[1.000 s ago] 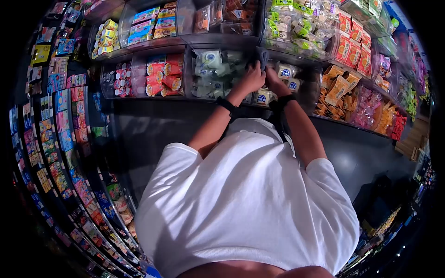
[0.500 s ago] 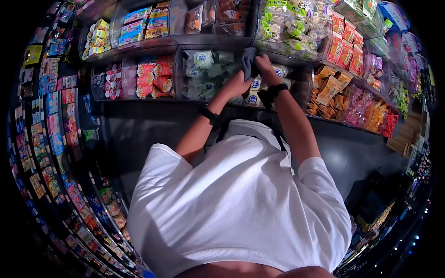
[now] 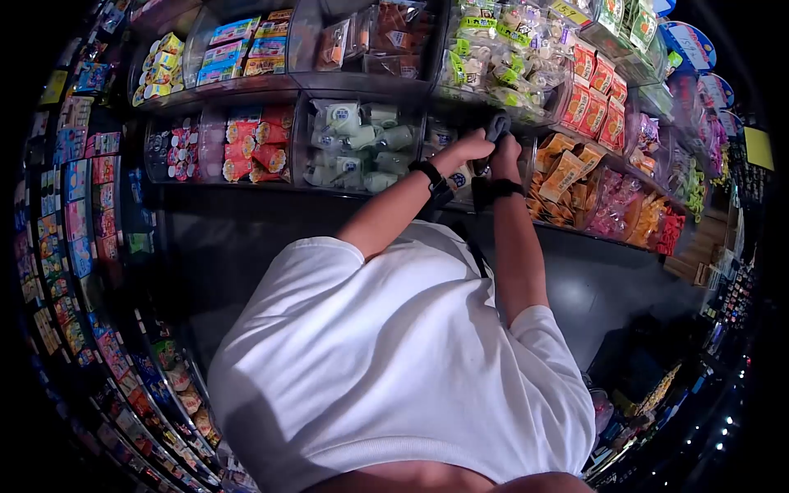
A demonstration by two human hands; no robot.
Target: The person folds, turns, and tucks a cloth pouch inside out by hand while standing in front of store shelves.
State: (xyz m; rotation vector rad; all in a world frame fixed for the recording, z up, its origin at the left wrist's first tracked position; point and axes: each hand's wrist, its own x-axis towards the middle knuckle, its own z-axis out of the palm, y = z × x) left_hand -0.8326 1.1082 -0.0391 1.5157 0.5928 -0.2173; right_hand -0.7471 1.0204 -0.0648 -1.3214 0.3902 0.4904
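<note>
A dark grey cloth [image 3: 497,126] is bunched between my two hands above the lower row of clear bins. My left hand [image 3: 472,145] is closed on its left side. On the other side my right hand [image 3: 507,151] grips it too, with the fingers partly hidden. Below my hands is a bin of small packets [image 3: 460,176] with blue-and-white labels, largely covered by my wrists. Just left of it, a clear bin holds pale green wrapped packets [image 3: 343,119]. Black bands circle both wrists.
Red packets [image 3: 240,152] lie in a bin to the left, orange packets [image 3: 567,174] to the right. An upper row has green-labelled bags [image 3: 514,62] and brown packets [image 3: 400,37]. Stocked shelves [image 3: 78,222] curve along the left. Dark floor [image 3: 246,226] lies below the bins.
Both hands and the cloth have moved right along the bins, from over the pale green packets toward the orange ones. My hands are closer together. The view has shifted slightly.
</note>
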